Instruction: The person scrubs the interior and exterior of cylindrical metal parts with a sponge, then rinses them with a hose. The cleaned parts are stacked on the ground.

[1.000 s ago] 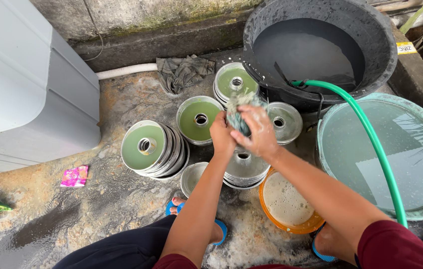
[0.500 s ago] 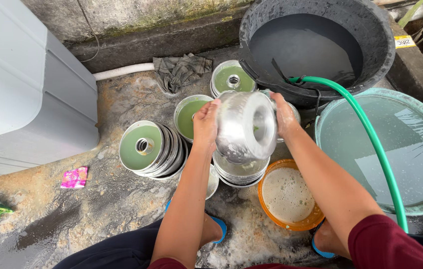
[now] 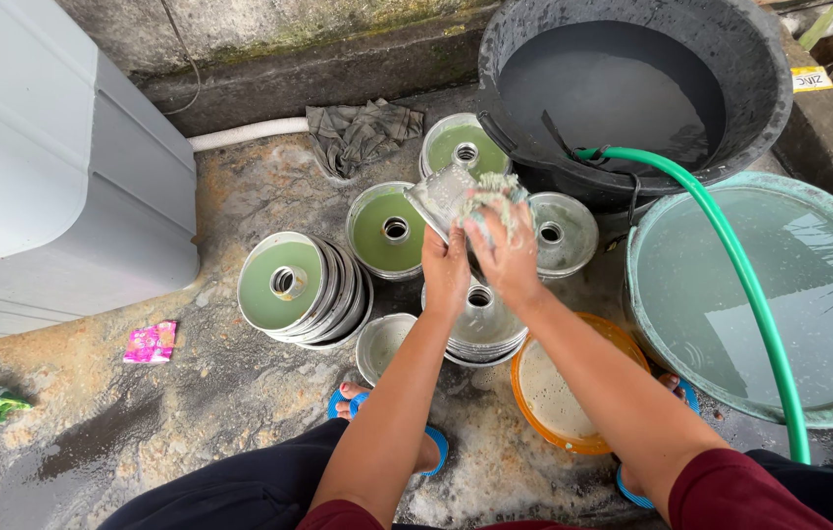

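My left hand [image 3: 445, 271] holds a round metal mould [image 3: 439, 195] tilted up on its edge. My right hand [image 3: 503, 243] presses a soapy scrub pad [image 3: 495, 190] against the mould's face. Directly below my hands sits a stack of cleaned metal ring moulds [image 3: 483, 324]. Several more ring moulds with green insides lie around: a leaning stack [image 3: 301, 288] at the left, one [image 3: 386, 232] in the middle, one [image 3: 463, 144] at the back, and a grey one [image 3: 559, 231] at the right.
A black tub of water [image 3: 632, 88] stands at the back right, a teal basin [image 3: 760, 294] at the right with a green hose [image 3: 730, 275] across it. An orange bowl of suds [image 3: 559, 393], a small metal bowl [image 3: 382, 344], a grey rag [image 3: 363, 132] and a grey box [image 3: 53, 167] surround me.
The mould I held wide between both hands has turned on edge. My right hand has shifted onto its face with the scrub pad, and both hands sit a little lower and closer together.
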### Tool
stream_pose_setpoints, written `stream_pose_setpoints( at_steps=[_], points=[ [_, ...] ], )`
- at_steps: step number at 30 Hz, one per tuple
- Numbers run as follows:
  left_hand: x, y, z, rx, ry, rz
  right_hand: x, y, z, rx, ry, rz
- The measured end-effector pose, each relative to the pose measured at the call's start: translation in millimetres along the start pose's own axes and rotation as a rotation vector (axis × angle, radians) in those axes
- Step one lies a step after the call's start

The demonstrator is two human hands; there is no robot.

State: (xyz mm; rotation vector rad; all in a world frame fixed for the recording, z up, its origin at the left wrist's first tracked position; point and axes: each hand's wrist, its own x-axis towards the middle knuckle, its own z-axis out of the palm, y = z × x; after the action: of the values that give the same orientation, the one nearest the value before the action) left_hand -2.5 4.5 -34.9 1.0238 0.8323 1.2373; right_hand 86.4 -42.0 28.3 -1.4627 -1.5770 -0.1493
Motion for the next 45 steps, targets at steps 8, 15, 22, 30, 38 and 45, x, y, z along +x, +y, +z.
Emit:
stream_pose_setpoints(
  at_steps=[8,15,22,30,38,45],
  points=[
    [9.4,-3.8,-5.8,-0.196,-0.018,-0.152,39.8,42.5,17.3,0.801,0.358,0.832],
    [11.0,-9.3,-19.6,-0.289,-0.158,-0.25,49.2,129.4,23.7,1.592,0.544,1.342],
    [32.4,-13.5,-24.5,-0.532,-0.004,-0.272,39.9,90.0,17.7,0.938,0.189,0.883],
    [44.2,-0.9,-47.9,-0.21,-0.08,-0.203,-11.6,101.9,-4.2,-0.025,-0.53,-0.013],
    [6.2,45.3,-7.7,0.154,-0.404,-0.139,-26.7,119.3,20.0,0.79,-0.667,1.023],
    [9.4,52.0,-16.2,0.512,-0.503,-0.051,-43.9,119.4,-18.7,1.195,-0.432,1.568]
  ],
)
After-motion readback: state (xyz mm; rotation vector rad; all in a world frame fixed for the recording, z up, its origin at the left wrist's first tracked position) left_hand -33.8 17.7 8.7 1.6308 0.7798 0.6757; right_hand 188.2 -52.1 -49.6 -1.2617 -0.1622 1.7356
